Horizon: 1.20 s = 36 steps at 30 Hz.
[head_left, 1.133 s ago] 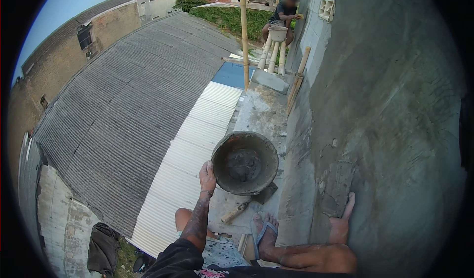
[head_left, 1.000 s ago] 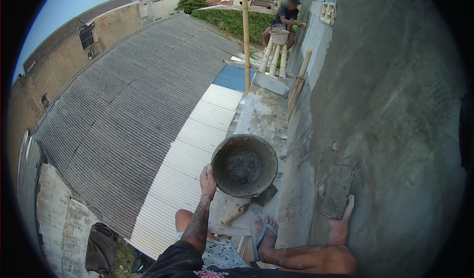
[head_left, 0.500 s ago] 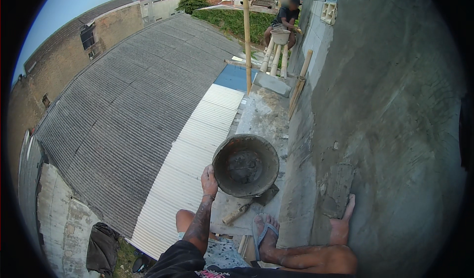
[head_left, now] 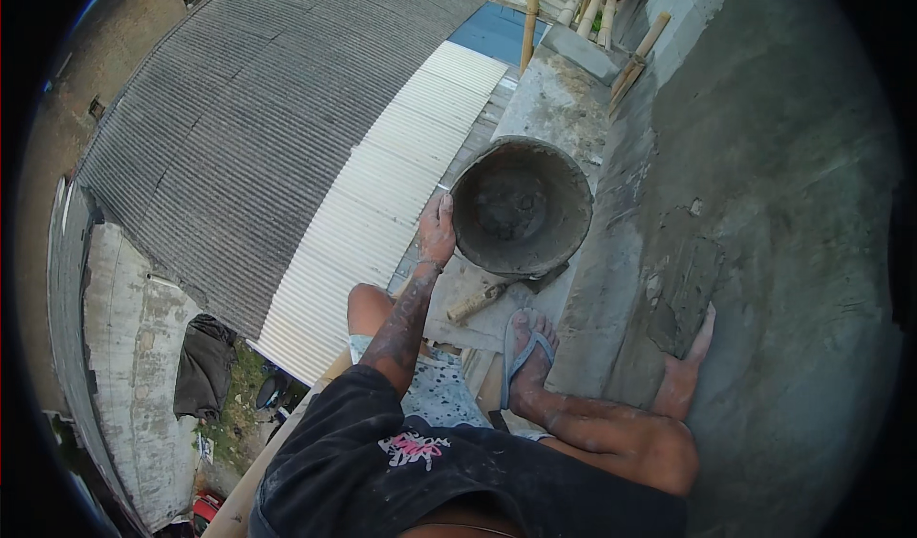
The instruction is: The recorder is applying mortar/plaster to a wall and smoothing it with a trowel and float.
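A round bucket (head_left: 522,207) caked in grey mortar, with some wet mortar in its bottom, stands in front of me. My left hand (head_left: 437,227) grips its left rim, fingers closed on the edge. Below the bucket lies a trowel with a worn wooden handle (head_left: 477,302); its dark blade is partly under the bucket. At the right, my right hand (head_left: 700,339) is against the plastered wall (head_left: 802,204). It holds a flat, mortar-covered plastering float (head_left: 690,285) to the surface; most of its fingers are hidden.
I sit on a narrow ledge (head_left: 564,94), my sandalled foot (head_left: 530,347) near the trowel. Left of it, corrugated roofing (head_left: 373,194) slopes away, with a drop at the lower left. A bamboo pole (head_left: 531,22), a grey block (head_left: 583,53) and wooden sticks (head_left: 642,58) stand farther ahead.
My view has tipped downward, so the bucket and ledge appear higher and the person ahead is mostly out of frame. My left hand stays on the rim; the float remains against the wall.
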### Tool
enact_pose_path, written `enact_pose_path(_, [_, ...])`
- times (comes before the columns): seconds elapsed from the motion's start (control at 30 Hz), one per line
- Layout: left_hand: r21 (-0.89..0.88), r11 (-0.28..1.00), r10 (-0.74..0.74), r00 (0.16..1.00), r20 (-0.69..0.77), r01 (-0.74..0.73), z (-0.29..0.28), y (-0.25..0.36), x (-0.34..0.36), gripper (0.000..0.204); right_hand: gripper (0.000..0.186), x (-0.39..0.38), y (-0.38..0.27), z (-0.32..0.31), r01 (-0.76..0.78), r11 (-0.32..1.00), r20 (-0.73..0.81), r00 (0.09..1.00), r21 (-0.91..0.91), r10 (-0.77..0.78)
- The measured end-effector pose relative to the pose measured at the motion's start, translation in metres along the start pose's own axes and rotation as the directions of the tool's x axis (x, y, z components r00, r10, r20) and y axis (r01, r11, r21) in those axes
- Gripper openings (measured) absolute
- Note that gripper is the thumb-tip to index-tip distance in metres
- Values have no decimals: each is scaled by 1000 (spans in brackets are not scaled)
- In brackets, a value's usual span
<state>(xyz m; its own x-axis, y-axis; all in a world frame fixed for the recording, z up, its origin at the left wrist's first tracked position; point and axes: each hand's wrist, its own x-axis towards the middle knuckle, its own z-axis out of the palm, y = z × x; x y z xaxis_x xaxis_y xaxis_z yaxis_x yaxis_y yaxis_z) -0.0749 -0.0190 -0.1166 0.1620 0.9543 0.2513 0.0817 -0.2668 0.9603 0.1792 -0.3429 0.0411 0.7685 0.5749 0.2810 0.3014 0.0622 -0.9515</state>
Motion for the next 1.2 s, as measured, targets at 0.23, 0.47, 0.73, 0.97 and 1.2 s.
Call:
enact_pose_path(0.23, [33, 999, 27, 1000, 11, -27, 11, 22, -10, 40, 46, 45, -30, 84, -83, 958, 359, 915, -274, 182])
enact_pose_path(0.47, [-66, 997, -25, 994, 106, 32, 8, 29, -18, 46, 52, 80, -68, 136, 223, 828, 564, 815, -515, 132])
enact_pose_path(0.73, [-134, 988, 78, 997, -17, -80, 16, 34, -51, 46, 54, 99, -69, 140, 449, 692, 748, 633, -565, 200])
enact_pose_path(0.97, [-15, 999, 46, 993, -112, -48, 19, 35, -69, 51, 53, 75, -31, 137, 547, 541, 741, 625, -639, 244])
enact_pose_path(1.2, [-40, 997, 57, 997, -46, -59, 19, 56, -69, 47, 49, 62, -5, 130, 596, 431, 732, 602, -678, 320])
